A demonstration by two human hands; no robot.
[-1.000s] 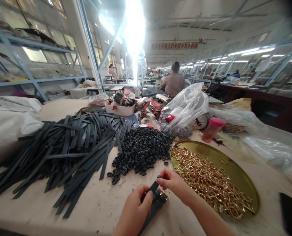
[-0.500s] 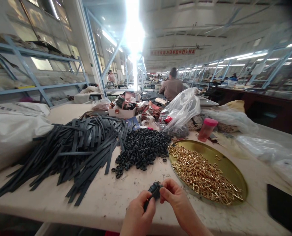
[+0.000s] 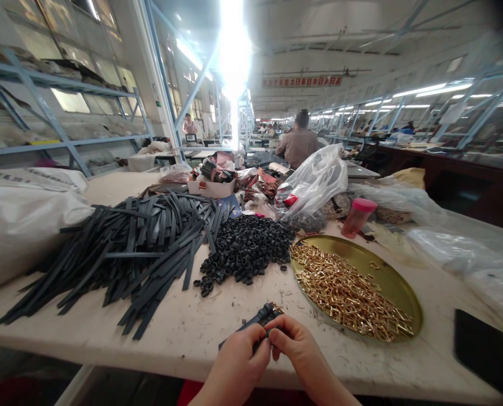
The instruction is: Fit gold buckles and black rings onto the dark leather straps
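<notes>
As we watch, the left hand point(image 3: 238, 356) and right hand point(image 3: 296, 343) meet near the edge of the counter point(image 3: 184, 321), fingers curled tight in a pinch on a small dark piece point(image 3: 257, 344), mostly hidden from us. Half a second ago they worked at the gold-buckled end of some black straps point(image 3: 254, 320); now that end shows clear just beyond, so we judge attention has moved to the pinched piece.

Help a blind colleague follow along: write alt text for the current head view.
A person's left hand and right hand hold dark straps, fingertips close together. Farther across the pale table lie black strips, loops and, at right, a tray of gold-coloured buckles.
</notes>
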